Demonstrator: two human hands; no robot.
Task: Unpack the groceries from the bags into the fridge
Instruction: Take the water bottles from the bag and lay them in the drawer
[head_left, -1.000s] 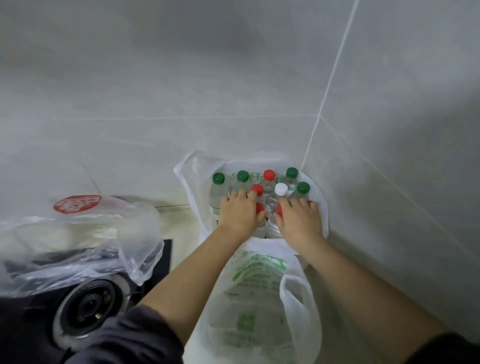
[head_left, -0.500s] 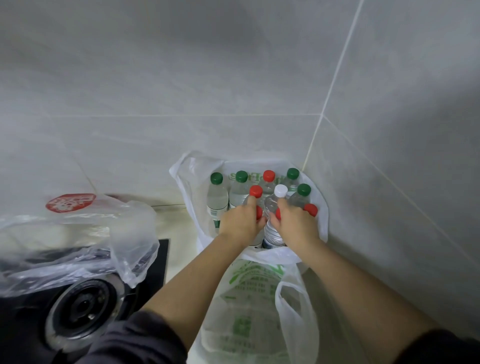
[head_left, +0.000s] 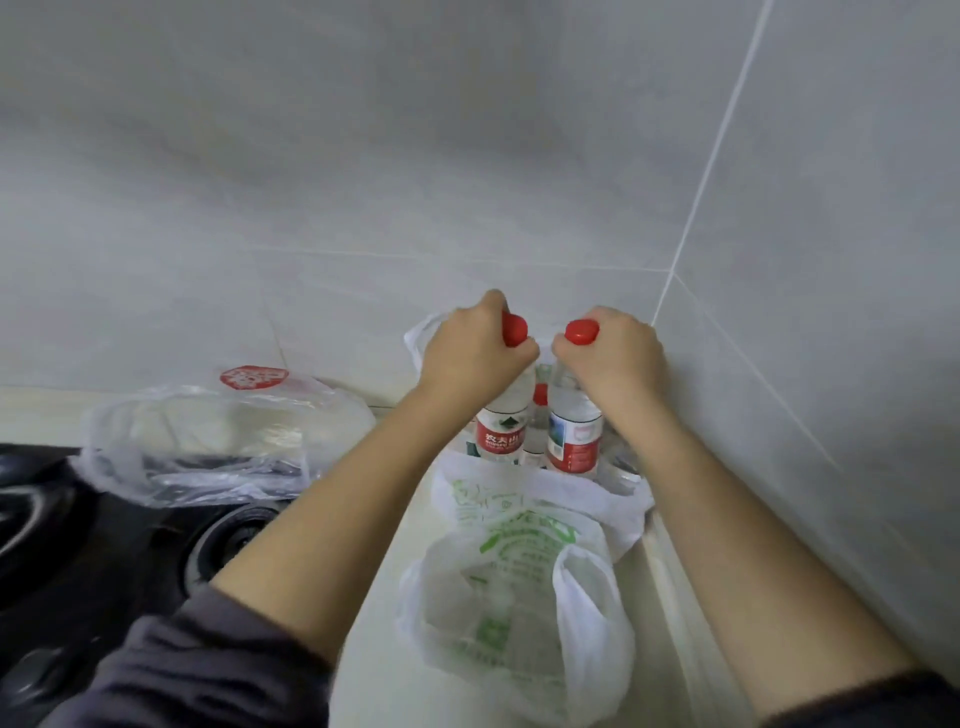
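Change since half a second ago: my left hand (head_left: 475, 353) grips the left bottle (head_left: 501, 431) by its neck, my right hand (head_left: 613, 358) grips the right bottle (head_left: 574, 436), both red-capped and lifted mostly out of the white bag (head_left: 618, 501) on the table (head_left: 384, 571), so next is the fridge, not in view.

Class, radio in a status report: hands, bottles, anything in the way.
Left hand grips one red-capped bottle at the neck, right hand a second bottle. Both upright, bases hidden in white bag. Tiled wall close on right.
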